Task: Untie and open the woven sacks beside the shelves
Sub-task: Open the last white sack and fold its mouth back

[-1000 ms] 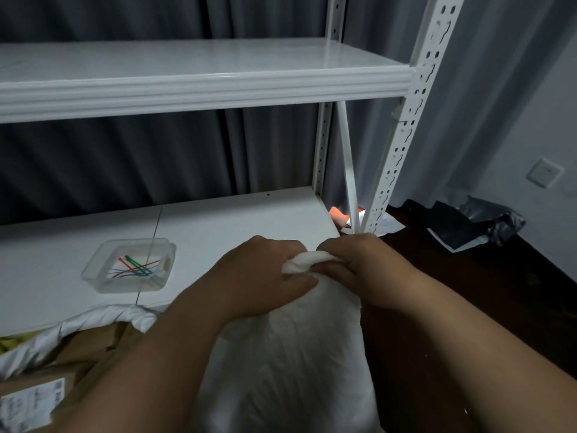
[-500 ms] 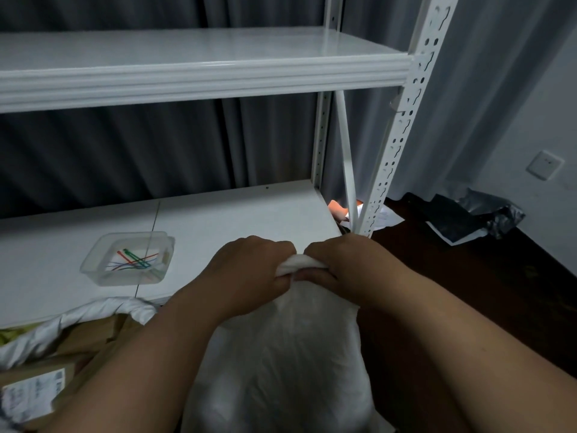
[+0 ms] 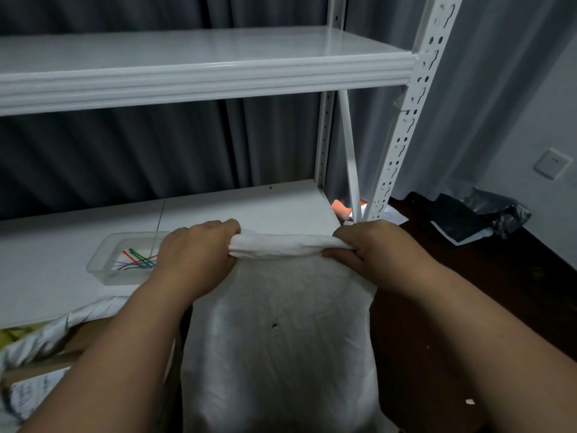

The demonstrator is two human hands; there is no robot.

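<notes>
From the head camera, the left hand [image 3: 195,257] and right hand [image 3: 371,250] each grip an end of the rolled mouth of a white woven sack [image 3: 281,339], standing before the white metal shelving [image 3: 206,79]; whether it is untied is unclear.

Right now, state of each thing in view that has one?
white woven sack: upright, top edge stretched flat, mouth not yet open
left hand: grips sack's top edge
right hand: grips sack's top edge
clear tray: on lower shelf, lidless, holds coloured ties
second sack: open, boxes inside
</notes>
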